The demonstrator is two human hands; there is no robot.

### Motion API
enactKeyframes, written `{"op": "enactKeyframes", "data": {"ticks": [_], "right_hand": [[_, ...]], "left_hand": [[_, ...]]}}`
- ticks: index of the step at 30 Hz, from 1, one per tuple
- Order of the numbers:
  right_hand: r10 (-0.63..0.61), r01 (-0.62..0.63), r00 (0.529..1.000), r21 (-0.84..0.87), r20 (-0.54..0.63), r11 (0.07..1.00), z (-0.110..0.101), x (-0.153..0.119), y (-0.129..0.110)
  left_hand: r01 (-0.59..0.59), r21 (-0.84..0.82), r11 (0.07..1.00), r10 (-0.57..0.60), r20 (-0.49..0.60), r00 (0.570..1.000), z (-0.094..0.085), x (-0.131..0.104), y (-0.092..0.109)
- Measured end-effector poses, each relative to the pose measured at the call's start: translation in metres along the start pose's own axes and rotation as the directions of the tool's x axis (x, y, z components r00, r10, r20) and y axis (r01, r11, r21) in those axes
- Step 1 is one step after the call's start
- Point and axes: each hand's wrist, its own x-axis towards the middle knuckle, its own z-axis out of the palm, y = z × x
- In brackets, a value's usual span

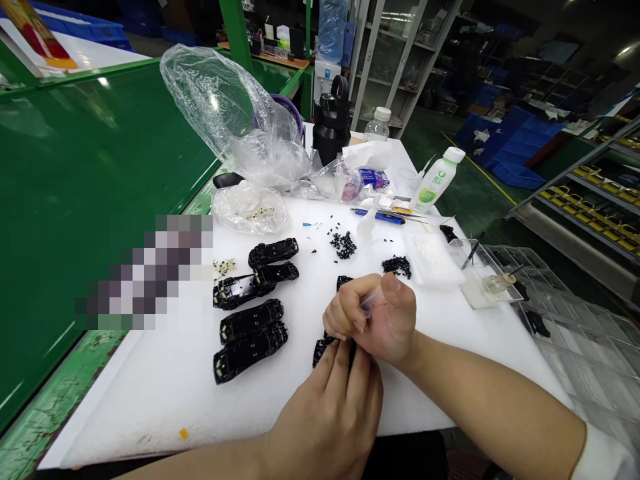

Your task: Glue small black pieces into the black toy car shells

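Under the person's hands, toward the right side of the white tabletop (pixel 170 383), sits a black model-car piece (pixel 319 352), mostly covered, with only bits of it poking out at the left. More black shows just above the knuckles; from where I stand I can't tell whether it belongs to the same piece. The left hand (pixel 337 400) lies over it with fingers together and nearly straight, tips at the piece; whether they grip it or merely steady it, I can't tell. The right hand (pixel 377 317) is curled into a loose fist around a translucent plastic item (pixel 369 303), thumb uppermost, just touching or overlapping the left fingertips.

To the left, more black model cars (pixel 250 350) lie in a rough column, some touching. Beyond the hands are two heaps of tiny black parts, one (pixel 345 245) looser and the other (pixel 397 267) tighter, the latter near a shallow white tray (pixel 445 267). Small pale pieces (pixel 223 267) are scattered by the cars, close to a clear bag (pixel 250 208). Farther back stand a green-labelled white bottle (pixel 437 180) and a black flask (pixel 331 130), beside a big crumpled plastic bag (pixel 220 107). Past the table, blue bins (pixel 520 143) are stacked on the floor.
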Motion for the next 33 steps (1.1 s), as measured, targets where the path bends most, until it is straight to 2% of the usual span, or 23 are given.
{"op": "enactKeyframes", "data": {"ticks": [8, 15, 19, 22, 25, 27, 29, 33], "right_hand": [[-0.035, 0.034, 0.999, -0.075, -0.016, 0.997, 0.001, 0.000, 0.000], [-0.002, -0.003, 0.998, -0.077, -0.067, 0.997, 0.000, 0.000, -0.001], [0.035, -0.035, 0.994, 0.002, -0.106, 0.999, 0.002, 0.003, -0.005], [0.067, -0.044, 0.985, 0.146, -0.158, 0.988, -0.002, 0.003, -0.023], [0.044, 0.057, 0.967, 0.380, -0.251, 0.923, -0.011, 0.000, -0.047], [-0.004, 0.132, 0.961, 0.451, -0.275, 0.883, -0.014, -0.002, -0.056], [-0.037, 0.136, 0.972, 0.429, -0.231, 0.893, -0.013, -0.003, -0.055], [0.003, -0.006, 1.000, 0.249, 0.016, 0.969, 0.000, -0.006, -0.029]], "left_hand": [[0.021, 0.001, 1.000, -0.021, -0.006, 1.000, -0.001, 0.002, 0.000], [0.022, -0.005, 1.000, -0.022, -0.019, 1.000, 0.004, -0.002, 0.001], [0.014, 0.002, 1.000, -0.014, -0.016, 1.000, 0.001, -0.001, 0.000], [-0.001, 0.024, 1.000, 0.001, 0.013, 1.000, -0.006, 0.001, 0.000], [-0.010, 0.065, 0.998, 0.010, 0.000, 1.000, -0.009, 0.001, 0.002], [-0.027, 0.076, 0.997, 0.030, -0.038, 0.999, -0.007, -0.001, 0.006], [-0.035, 0.067, 0.997, 0.039, -0.065, 0.997, -0.003, -0.003, 0.010], [-0.025, 0.028, 0.999, 0.027, -0.087, 0.996, 0.001, -0.006, 0.015]]}}
